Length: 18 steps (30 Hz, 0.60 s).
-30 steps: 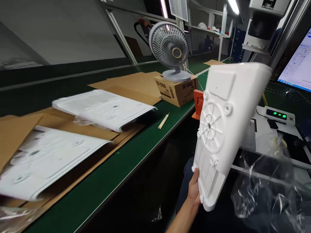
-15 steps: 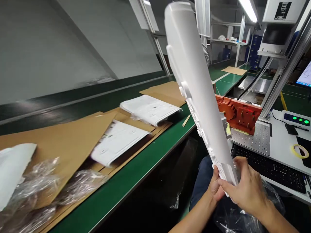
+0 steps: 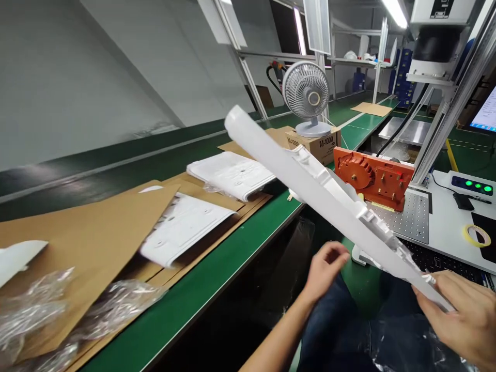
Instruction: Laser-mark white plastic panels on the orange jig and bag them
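Observation:
A long white plastic housing panel [image 3: 318,194] slants across the view from upper left to lower right, its ribbed and clipped inner side facing up and right. My right hand [image 3: 461,310] is closed round its lower right end. Below the panel's middle, apart from it, my left hand [image 3: 327,268] holds nothing; its fingers are loosely curled with a gap between thumb and forefinger. Behind the panel, an orange fixture [image 3: 374,178] stands upright on a perforated metal plate [image 3: 406,222].
White panels [image 3: 188,225] lie on cardboard sheets [image 3: 96,222] along the green bench [image 3: 217,258], with crumpled clear plastic [image 3: 124,302] nearby. A fan [image 3: 306,93] stands on a carton [image 3: 323,147]. On the right are a keyboard [image 3: 445,266], yellow tape [image 3: 476,236] and an overhead machine head [image 3: 436,46].
The panel has swung down from near upright to a slant and turned to show its inner side. My left hand has let go and moved left; my right hand has moved right with the panel.

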Each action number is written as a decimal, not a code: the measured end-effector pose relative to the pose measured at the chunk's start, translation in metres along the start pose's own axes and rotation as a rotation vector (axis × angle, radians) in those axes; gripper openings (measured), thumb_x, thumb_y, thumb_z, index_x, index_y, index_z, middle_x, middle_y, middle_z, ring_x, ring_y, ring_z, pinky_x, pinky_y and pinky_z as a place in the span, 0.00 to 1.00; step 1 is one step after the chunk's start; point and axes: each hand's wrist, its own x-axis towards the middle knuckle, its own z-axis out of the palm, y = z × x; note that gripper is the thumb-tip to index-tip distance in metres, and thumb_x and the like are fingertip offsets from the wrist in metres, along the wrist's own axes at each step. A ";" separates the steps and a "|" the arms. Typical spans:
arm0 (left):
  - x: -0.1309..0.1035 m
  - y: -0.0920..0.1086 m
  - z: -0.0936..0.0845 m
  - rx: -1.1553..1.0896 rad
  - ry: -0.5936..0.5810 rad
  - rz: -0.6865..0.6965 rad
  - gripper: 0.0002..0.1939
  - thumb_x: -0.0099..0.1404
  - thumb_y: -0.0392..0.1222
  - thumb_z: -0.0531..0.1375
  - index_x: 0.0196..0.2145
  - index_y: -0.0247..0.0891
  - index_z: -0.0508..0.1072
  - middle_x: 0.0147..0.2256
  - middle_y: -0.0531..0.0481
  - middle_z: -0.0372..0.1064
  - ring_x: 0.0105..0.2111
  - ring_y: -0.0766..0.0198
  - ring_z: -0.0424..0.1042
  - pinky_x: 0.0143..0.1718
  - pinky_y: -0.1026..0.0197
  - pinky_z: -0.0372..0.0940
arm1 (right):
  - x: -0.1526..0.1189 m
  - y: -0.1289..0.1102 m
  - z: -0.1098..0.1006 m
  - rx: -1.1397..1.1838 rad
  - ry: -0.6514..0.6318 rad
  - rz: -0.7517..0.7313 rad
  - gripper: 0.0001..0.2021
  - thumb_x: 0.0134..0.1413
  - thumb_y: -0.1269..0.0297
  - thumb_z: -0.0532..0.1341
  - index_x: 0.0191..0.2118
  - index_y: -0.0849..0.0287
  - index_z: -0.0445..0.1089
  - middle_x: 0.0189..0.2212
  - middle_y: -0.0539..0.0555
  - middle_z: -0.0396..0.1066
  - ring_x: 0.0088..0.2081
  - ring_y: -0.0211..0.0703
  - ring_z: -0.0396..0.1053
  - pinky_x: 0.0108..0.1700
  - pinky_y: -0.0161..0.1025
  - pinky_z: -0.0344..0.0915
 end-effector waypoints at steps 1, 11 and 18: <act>0.010 0.008 -0.016 -0.003 0.146 0.096 0.21 0.62 0.53 0.77 0.48 0.44 0.79 0.48 0.44 0.78 0.50 0.50 0.79 0.57 0.47 0.75 | -0.004 0.006 -0.009 -0.063 -0.020 -0.014 0.09 0.68 0.75 0.68 0.38 0.57 0.70 0.30 0.47 0.71 0.30 0.38 0.70 0.38 0.39 0.61; 0.065 0.083 -0.066 0.159 0.223 0.650 0.57 0.52 0.57 0.83 0.71 0.48 0.60 0.74 0.34 0.56 0.77 0.39 0.53 0.78 0.34 0.49 | -0.031 0.029 -0.032 -0.202 -0.191 -0.115 0.07 0.68 0.78 0.65 0.45 0.59 0.74 0.36 0.48 0.78 0.34 0.39 0.75 0.42 0.39 0.63; 0.055 0.067 -0.070 0.073 0.081 0.656 0.22 0.65 0.56 0.75 0.35 0.40 0.70 0.49 0.47 0.83 0.64 0.39 0.75 0.72 0.28 0.58 | -0.031 0.021 -0.032 -0.126 -0.372 -0.009 0.05 0.70 0.73 0.61 0.44 0.57 0.72 0.33 0.49 0.76 0.32 0.41 0.74 0.35 0.40 0.62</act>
